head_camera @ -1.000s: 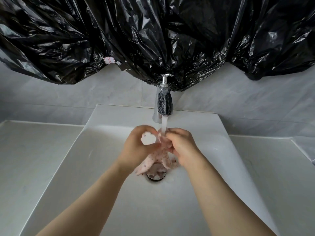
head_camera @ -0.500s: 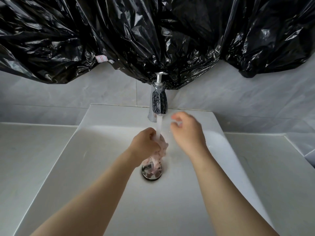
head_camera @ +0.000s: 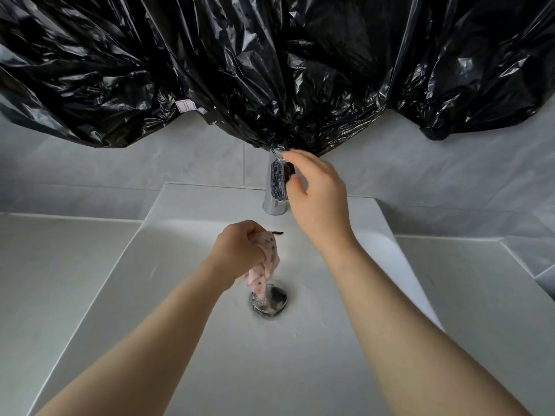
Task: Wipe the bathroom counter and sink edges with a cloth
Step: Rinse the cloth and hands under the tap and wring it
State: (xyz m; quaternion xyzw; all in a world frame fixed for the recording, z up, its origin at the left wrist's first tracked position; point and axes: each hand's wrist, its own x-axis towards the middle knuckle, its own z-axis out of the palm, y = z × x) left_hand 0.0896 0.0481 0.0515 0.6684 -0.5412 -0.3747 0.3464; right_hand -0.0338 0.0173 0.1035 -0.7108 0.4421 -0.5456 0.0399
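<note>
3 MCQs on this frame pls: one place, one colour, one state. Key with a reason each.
1. Where does the cloth hang?
A. over the drain
B. on the counter
C. on the faucet

2. What colour is the plastic sheeting above the sink?
A. white
B. black
C. blue

3. What is the right hand doing?
A. gripping the cloth
B. resting flat in the basin
C. open, at the faucet handle

Key: 1 A, the cloth dangles from the left hand down to the drain. 2 B, glossy black folds. 3 C, fingers spread at the faucet top; no water stream shows.
</note>
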